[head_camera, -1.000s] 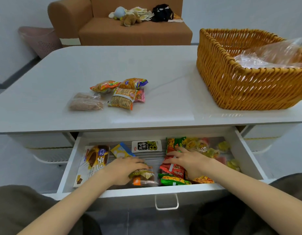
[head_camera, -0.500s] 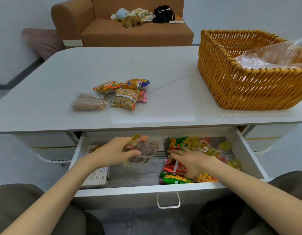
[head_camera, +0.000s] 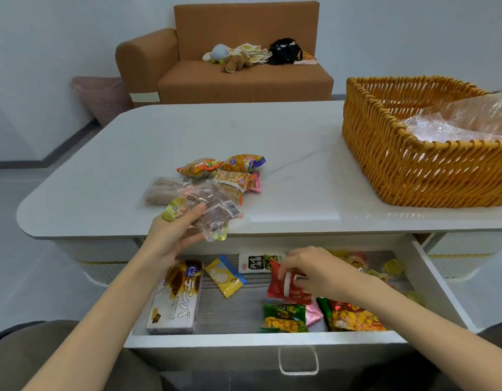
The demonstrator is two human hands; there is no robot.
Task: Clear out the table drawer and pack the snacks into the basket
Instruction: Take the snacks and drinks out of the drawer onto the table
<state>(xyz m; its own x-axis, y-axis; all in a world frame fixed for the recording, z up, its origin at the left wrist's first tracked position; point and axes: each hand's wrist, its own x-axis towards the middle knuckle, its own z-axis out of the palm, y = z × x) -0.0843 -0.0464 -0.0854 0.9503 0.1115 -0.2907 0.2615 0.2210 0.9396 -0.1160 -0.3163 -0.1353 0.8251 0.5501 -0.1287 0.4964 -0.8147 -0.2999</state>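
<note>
Two bare hands work over a smooth white table [head_camera: 286,131] with rounded corners, whose shallow white drawer [head_camera: 266,339] stands pulled out below its front edge. The left hand [head_camera: 173,235] is raised over that front edge, thumb on top and fingers curled beneath. It grips a bunch of crinkly clear packets [head_camera: 216,210] with brown ridged pieces inside and a barcode label, and a small yellow wrapper [head_camera: 173,211] pokes out beside the fingertips. Just behind them, toward the middle of the table, lies a loose pile of glossy orange packets [head_camera: 233,167] with one more clear pack at its left. The right hand [head_camera: 314,272] is down inside the drawer near its middle, palm down. Its fingertips and thumb pinch the bent top of a shiny red packet [head_camera: 282,287], which is tipped up off the drawer floor. Along the drawer's left side lies a long flat white cardboard box [head_camera: 176,306] printed with a chocolate cake. Beside it is a yellow pillow-shaped packet [head_camera: 226,277], and at the back wall a white sachet [head_camera: 255,262] with black lettering. At the front edge sit a green packet [head_camera: 285,318], a pink packet [head_camera: 314,316] and a red-and-yellow packet [head_camera: 354,318] partly under the right forearm. Small round jelly cups [head_camera: 357,259] crowd the back right corner. A woven wicker basket [head_camera: 413,176], orange-brown and rectangular, stands at the table's right edge, with crumpled clear plastic film [head_camera: 456,122] in it.
</note>
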